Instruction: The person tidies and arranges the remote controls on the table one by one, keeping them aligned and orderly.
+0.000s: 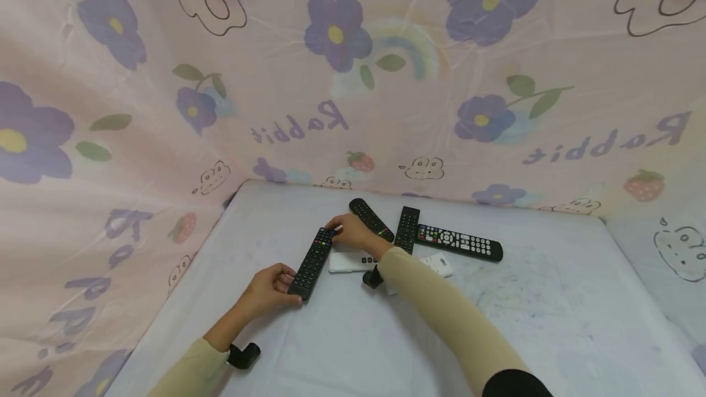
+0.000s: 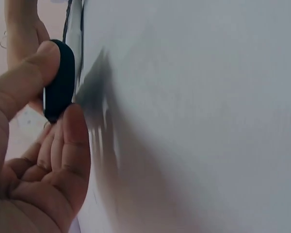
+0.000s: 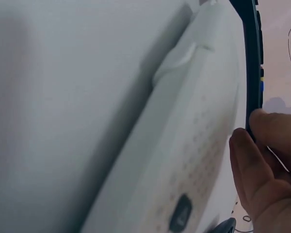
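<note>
A long black remote control (image 1: 311, 265) with rows of small buttons and a few coloured ones is held slantwise between both hands. My left hand (image 1: 267, 290) grips its near end between thumb and fingers. At the far end, my right hand (image 1: 353, 233) pinches the remote by its edge. The left wrist view shows the rounded end of the black remote (image 2: 62, 85), with a shadow on the white surface beside it. In the right wrist view, thumb and fingertips meet the thin dark edge of the remote (image 3: 253, 63).
Right of the held remote lie a white remote (image 1: 347, 263), a black remote (image 1: 368, 216), a narrow black remote (image 1: 408, 228), a black remote with white buttons (image 1: 460, 242) and another white remote (image 1: 438, 264), partly behind the right forearm. A patterned curtain (image 1: 386, 109) surrounds the white table (image 1: 551, 323).
</note>
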Tool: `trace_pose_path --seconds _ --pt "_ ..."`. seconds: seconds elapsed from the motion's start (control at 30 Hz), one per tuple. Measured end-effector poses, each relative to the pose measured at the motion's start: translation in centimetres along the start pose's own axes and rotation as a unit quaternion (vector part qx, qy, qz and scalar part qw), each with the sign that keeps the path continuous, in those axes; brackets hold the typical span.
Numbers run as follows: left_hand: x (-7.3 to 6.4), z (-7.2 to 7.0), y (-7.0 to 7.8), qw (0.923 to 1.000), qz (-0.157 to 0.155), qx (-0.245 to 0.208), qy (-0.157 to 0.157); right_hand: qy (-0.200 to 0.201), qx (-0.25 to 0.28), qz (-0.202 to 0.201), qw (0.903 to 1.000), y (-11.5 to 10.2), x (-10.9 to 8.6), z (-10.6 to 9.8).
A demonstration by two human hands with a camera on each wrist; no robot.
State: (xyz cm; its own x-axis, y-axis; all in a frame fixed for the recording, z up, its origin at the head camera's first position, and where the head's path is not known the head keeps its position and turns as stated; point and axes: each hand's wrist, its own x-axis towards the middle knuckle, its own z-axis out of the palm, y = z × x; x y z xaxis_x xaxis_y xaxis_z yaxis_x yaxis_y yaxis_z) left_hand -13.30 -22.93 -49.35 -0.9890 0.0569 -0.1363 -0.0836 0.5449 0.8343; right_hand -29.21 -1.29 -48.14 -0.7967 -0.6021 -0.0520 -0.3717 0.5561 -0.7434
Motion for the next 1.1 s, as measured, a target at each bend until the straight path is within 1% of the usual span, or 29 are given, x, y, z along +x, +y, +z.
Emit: trace_pose_path --seconds 0.13,0.27,0.5,0.67,0.9,1.1 --pt "-0.2 0.5 0.4 0.9997 -0.019 0.012 0.012 -0.003 -0.009 -0.001 1.0000 0.0 0.3 0.2" --pt "-0.3 0.9 0.6 0.9991 -0.027 0.022 0.023 -0.002 -0.015 0.005 0.9999 0.1 0.4 0.4" --pt "-0.3 1.4 0.7 0.9975 -0.031 0.046 0.042 -0.002 -0.019 0.022 0.9996 0.2 0.4 0.4" --pt "-0.3 1.5 0.9 0.9970 -0.041 0.046 0.048 -0.007 -0.012 0.028 0.9995 0.0 0.3 0.3" --pt "-0.3 1.6 0.7 0.9976 -0.037 0.040 0.043 -0.005 -0.013 0.026 0.9996 0.2 0.3 0.5" --pt "-0.2 1.8 0.5 0.9976 -0.042 0.038 0.041 -0.003 -0.021 0.027 0.9994 0.1 0.3 0.6"
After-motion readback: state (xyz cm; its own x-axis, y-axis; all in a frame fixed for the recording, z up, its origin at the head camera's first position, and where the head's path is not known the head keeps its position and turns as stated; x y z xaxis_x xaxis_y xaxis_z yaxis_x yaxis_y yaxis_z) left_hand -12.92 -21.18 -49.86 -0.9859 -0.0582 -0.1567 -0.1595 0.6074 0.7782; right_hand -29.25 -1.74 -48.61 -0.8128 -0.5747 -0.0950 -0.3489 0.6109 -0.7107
